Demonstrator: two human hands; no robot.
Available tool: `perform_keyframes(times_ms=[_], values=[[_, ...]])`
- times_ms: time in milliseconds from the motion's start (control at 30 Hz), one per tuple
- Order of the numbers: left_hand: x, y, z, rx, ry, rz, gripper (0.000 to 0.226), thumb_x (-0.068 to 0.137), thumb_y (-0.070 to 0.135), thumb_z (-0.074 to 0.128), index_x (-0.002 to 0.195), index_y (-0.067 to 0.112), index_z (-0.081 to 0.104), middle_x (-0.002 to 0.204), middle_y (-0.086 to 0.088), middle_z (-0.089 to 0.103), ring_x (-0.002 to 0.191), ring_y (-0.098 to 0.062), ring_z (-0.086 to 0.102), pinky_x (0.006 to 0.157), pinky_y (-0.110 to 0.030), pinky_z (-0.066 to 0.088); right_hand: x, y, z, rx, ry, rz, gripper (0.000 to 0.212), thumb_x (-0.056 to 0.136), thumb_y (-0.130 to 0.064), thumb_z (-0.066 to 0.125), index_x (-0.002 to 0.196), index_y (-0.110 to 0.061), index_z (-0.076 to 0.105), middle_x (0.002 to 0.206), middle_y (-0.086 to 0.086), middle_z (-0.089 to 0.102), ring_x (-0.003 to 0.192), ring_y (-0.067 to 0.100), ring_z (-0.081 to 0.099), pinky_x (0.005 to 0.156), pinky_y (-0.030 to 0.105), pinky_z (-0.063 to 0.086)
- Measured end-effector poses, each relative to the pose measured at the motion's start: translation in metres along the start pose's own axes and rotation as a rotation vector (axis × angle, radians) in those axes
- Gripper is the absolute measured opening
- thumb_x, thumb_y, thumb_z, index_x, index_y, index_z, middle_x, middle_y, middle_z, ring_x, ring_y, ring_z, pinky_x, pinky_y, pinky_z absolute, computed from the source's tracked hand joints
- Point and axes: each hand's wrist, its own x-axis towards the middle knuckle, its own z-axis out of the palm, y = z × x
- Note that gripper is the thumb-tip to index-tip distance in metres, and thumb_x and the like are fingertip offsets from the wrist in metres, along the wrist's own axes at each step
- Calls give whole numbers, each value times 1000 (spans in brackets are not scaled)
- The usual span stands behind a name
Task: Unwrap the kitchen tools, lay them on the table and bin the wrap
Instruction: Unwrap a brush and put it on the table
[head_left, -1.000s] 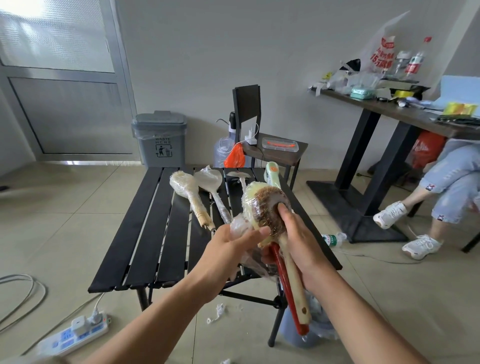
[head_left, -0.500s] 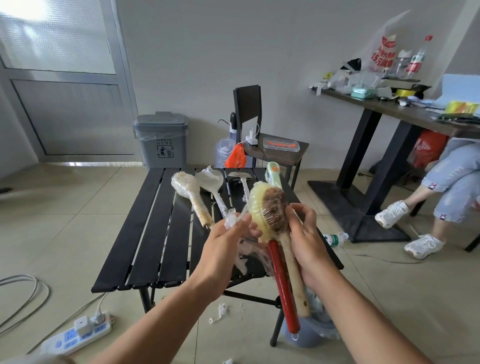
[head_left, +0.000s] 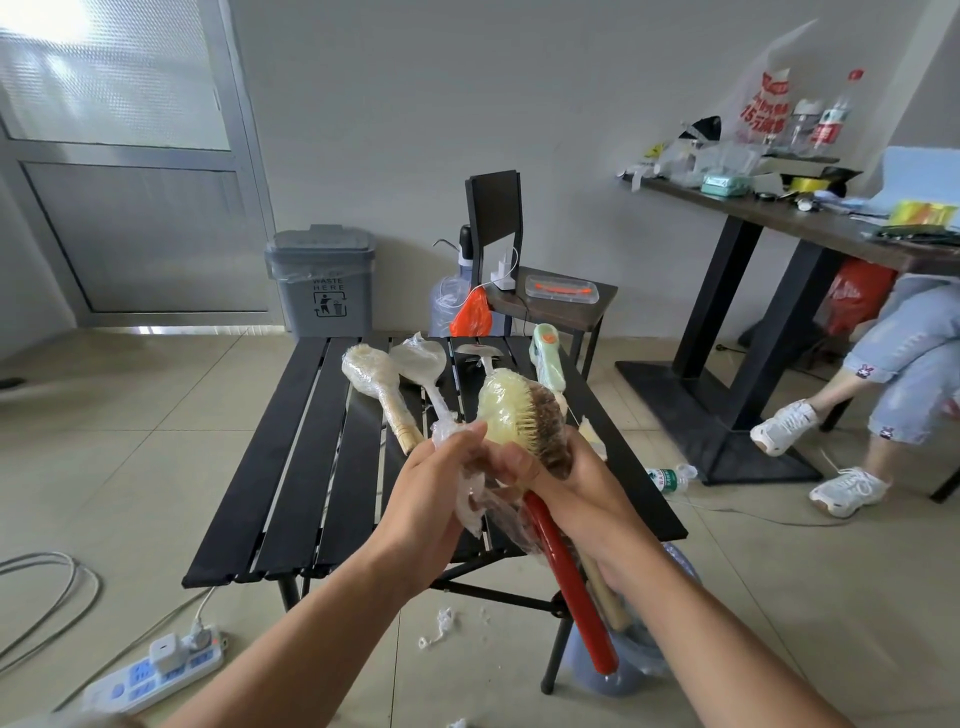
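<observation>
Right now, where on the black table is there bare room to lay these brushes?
The left slats of the table are bare, bordered on the right by the wrapped brush. The far right is crowded: wrapped spoon, green tool. The held brushes hide the near right.

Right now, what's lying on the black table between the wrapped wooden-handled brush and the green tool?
In the head view, two things: a plastic-wrapped spoon beside the wrapped brush, then a small metal tool nearer the green tool.
</observation>
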Motion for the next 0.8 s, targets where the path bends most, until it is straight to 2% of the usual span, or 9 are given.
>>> perform_keyframes(times_ms=[100, 167, 267, 367, 467, 533, 633, 700, 800], values=[[0, 3, 0, 13, 14, 25, 38, 103, 34, 59, 88, 4, 78, 89, -17, 73, 87, -27, 74, 101, -56, 57, -1, -2, 0, 58, -10, 25, 73, 63, -88, 80, 121, -47, 62, 102, -4, 83, 91, 23, 81, 85, 47, 67], [0, 6, 3, 13, 27, 54, 39, 98, 38, 61, 77, 9, 75, 78, -15, 67, 75, -26, 71, 85, -45, 61, -3, -4, 0, 103, -15, 36, 74, 62, -83, 85, 121, -43, 65, 102, 1, 83, 94, 30, 81, 86, 49, 66], [-1, 5, 6, 42, 62, 129, 47, 100, 41, 58, 66, 9, 57, 68, -15, 49, 62, -22, 54, 65, -29, 49, -3, -7, 2, 158, -26, 50, 80, 60, -77, 91, 125, -39, 66, 107, -2, 82, 97, 27, 81, 84, 41, 67], [-1, 4, 11, 35, 112, 170, 46, 107, 35, 53, 68, 14, 45, 65, -9, 39, 60, -19, 41, 64, -31, 41, -6, -11, 4, 187, -25, 58, 76, 66, -69, 92, 128, -35, 66, 109, -5, 82, 95, 18, 81, 74, 27, 65], [-1, 8, 15, 33, 169, 185, 41, 102, 34, 52, 65, 19, 41, 65, -8, 33, 60, -21, 34, 63, -36, 35, -8, -13, 6, 205, 7, 75, 65, 69, -67, 92, 121, -35, 68, 92, -2, 82, 69, 14, 77, 56, 23, 58], [0, 7, 15, 60, 253, 242, 41, 99, 34, 48, 60, 21, 41, 60, -6, 35, 56, -20, 35, 59, -36, 36, -8, -11, 8, 209, 24, 65, 63, 70, -69, 90, 118, -35, 67, 80, -1, 79, 58, 12, 70, 50, 22, 53], [1, 5, 10, 126, 320, 325, 47, 100, 35, 48, 56, 18, 43, 54, -6, 39, 50, -21, 39, 55, -35, 36, -6, -9, 9, 242, 18, 56, 59, 75, -70, 83, 120, -38, 64, 71, 2, 73, 52, 14, 65, 47, 23, 51], [2, 8, 5, 175, 260, 322, 43, 100, 40, 60, 65, 16, 53, 55, -4, 47, 51, -21, 44, 54, -33, 40, -6, -10, 7, 233, 23, 55, 57, 77, -72, 79, 121, -41, 63, 71, 4, 73, 52, 15, 65, 48, 23, 51], [2, 14, -2, 368, 134, 274, 25, 92, 43, 82, 81, 24, 70, 64, -1, 65, 55, -18, 59, 53, -31, 52, -6, -8, 3, 205, 30, 46, 52, 79, -76, 77, 118, -46, 62, 73, 4, 75, 53, 15, 67, 49, 24, 53]])
